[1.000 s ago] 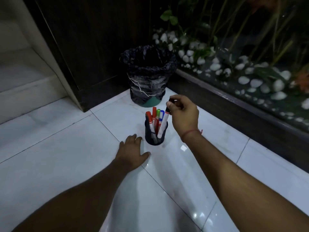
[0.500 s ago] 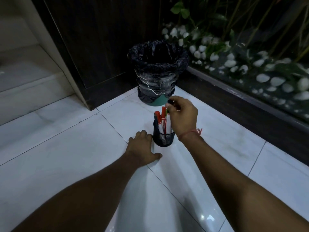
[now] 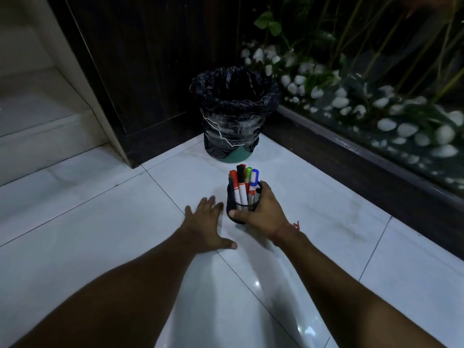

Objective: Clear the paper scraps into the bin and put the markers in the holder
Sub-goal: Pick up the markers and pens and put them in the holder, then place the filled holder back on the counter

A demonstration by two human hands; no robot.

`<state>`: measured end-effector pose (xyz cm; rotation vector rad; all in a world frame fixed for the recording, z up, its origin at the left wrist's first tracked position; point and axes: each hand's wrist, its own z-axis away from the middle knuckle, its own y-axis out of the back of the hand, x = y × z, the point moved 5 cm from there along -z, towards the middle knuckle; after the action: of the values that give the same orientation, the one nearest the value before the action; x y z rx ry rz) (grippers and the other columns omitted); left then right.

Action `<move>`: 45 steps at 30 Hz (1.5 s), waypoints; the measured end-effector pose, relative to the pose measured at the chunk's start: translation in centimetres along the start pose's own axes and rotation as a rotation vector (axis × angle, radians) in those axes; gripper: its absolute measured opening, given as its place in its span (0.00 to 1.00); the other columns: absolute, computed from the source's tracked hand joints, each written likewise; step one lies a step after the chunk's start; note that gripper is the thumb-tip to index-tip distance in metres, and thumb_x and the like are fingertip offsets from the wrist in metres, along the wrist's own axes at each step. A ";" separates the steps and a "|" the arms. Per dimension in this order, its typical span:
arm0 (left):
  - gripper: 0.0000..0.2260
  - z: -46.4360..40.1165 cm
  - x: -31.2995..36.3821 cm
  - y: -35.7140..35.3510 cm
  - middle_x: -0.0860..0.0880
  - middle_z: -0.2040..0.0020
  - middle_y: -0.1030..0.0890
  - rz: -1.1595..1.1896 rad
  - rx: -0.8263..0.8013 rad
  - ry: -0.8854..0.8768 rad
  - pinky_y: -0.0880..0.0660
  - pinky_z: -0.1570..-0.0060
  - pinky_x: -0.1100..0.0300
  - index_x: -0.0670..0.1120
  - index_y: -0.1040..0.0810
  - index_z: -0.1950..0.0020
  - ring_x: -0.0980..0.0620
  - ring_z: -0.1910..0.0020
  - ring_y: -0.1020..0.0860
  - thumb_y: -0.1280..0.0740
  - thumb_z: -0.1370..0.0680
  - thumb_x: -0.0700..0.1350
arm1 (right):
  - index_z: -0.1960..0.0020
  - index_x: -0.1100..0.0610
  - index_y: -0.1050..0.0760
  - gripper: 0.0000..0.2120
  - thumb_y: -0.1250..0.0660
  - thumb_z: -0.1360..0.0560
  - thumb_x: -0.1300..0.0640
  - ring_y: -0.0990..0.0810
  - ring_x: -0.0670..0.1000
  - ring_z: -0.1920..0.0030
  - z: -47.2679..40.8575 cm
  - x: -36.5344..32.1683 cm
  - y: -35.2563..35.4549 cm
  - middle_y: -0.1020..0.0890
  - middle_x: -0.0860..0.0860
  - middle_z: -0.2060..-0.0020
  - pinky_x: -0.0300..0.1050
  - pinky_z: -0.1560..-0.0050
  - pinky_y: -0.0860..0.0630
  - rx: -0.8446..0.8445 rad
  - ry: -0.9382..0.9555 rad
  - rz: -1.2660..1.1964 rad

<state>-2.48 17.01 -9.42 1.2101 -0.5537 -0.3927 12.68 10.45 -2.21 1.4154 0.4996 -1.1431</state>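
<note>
Right hand: fingers and thumb wrapped round the mesh holder, gripping it (thumb across the near side).
Left hand: fingers spread flat, resting on the floor just beside the holder.
Markers: upright in the holder; red, black, green and blue caps.
Bin: black-lined, behind the holder, in the corner.

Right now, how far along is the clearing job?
Looks nearly done: markers stand in the mesh holder, no scraps visible on the floor. Right hand grips the holder; left hand rests flat. Bin contents can't be seen.
</note>
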 end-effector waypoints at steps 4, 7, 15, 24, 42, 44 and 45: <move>0.56 -0.4 -0.2 -0.6 0.47 0.21 0.57 -0.003 -0.045 0.005 0.55 0.29 0.34 0.50 0.55 0.22 0.46 0.23 0.58 0.41 0.41 0.79 | 0.32 0.52 0.35 0.36 0.21 0.34 0.52 0.25 0.41 0.53 0.2 0.0 -0.2 0.26 0.42 0.47 0.26 0.55 0.32 0.087 0.010 -0.041; 0.55 -0.4 -0.1 -1.1 0.47 0.21 0.60 -0.015 -0.061 0.004 0.59 0.30 0.34 0.50 0.57 0.22 0.46 0.23 0.61 0.42 0.38 0.79 | 0.34 0.50 0.33 0.34 0.21 0.34 0.52 0.26 0.38 0.55 0.4 0.1 -0.2 0.27 0.40 0.48 0.24 0.59 0.34 0.115 0.021 -0.071; 0.53 -0.1 0.7 0.8 0.46 0.21 0.60 -0.016 -0.219 0.067 0.57 0.29 0.34 0.50 0.56 0.22 0.44 0.23 0.60 0.37 0.36 0.75 | 0.33 0.50 0.34 0.34 0.21 0.34 0.54 0.27 0.40 0.51 0.2 -3.5 3.6 0.28 0.38 0.49 0.25 0.52 0.33 0.106 -0.006 -0.100; 0.14 4.8 3.5 23.0 0.47 0.51 0.19 -0.205 -0.074 0.115 0.35 0.43 0.49 0.48 0.22 0.51 0.46 0.47 0.25 0.38 0.22 0.58 | 0.40 0.47 0.27 0.31 0.19 0.38 0.59 0.23 0.33 0.50 3.5 -20.1 10.5 0.22 0.43 0.46 0.22 0.55 0.28 0.119 0.008 -0.215; 0.13 24.1 2.6 83.0 0.49 0.50 0.20 -0.028 0.253 0.140 0.31 0.53 0.53 0.50 0.23 0.59 0.45 0.46 0.25 0.37 0.25 0.58 | 0.39 0.52 0.25 0.34 0.18 0.42 0.53 0.22 0.48 0.49 10.3 -74.5 31.8 0.23 0.50 0.46 0.42 0.46 0.25 0.197 0.217 -0.031; 0.11 24.6 0.0 86.4 0.49 0.48 0.21 -0.062 0.253 0.120 0.32 0.54 0.53 0.51 0.22 0.52 0.45 0.45 0.26 0.37 0.25 0.56 | 0.39 0.51 0.25 0.34 0.18 0.42 0.52 0.21 0.49 0.48 9.7 -78.8 31.1 0.23 0.50 0.46 0.45 0.45 0.24 0.198 0.237 -0.033; 0.11 24.7 -1.0 87.1 0.49 0.47 0.22 -0.055 0.251 0.126 0.31 0.54 0.52 0.51 0.23 0.50 0.44 0.44 0.26 0.37 0.26 0.55 | 0.39 0.52 0.25 0.34 0.18 0.42 0.52 0.21 0.49 0.48 9.4 -79.8 30.7 0.23 0.50 0.45 0.45 0.44 0.23 0.194 0.244 -0.031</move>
<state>-18.50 25.90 79.24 1.4835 -0.4707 -0.2965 1.06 20.21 82.48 1.7334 0.5957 -1.0707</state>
